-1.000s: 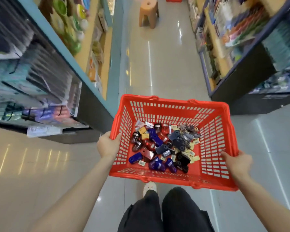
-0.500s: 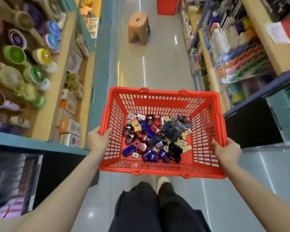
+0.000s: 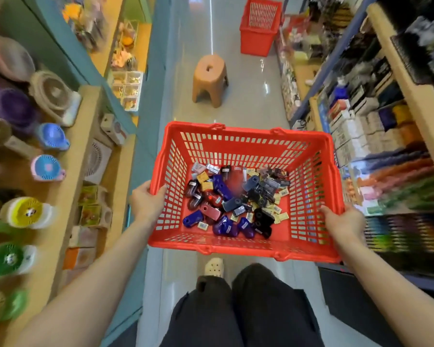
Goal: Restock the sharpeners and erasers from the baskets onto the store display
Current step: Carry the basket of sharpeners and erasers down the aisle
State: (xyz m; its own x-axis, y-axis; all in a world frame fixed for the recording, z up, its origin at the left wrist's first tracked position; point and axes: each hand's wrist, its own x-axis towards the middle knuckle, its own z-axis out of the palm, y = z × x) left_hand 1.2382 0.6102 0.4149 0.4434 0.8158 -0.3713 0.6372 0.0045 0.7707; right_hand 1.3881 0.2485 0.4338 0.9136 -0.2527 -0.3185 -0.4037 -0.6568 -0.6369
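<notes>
Two hands are working for me: left hand and right hand are gripping the slotted red plastic basket, glossy sharpeners lying heaped inside, above the floor.

Light: bright, even, apparently from overhead.
Glare: white streaks on the glossy floor.
Blur: side shelves smeared.
Distortion: wide-angle bending at edges.

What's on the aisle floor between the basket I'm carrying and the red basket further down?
In the head view, a brown plastic stool stands on the floor between the carried basket and the far red basket. Otherwise only bare tile shows.
</notes>
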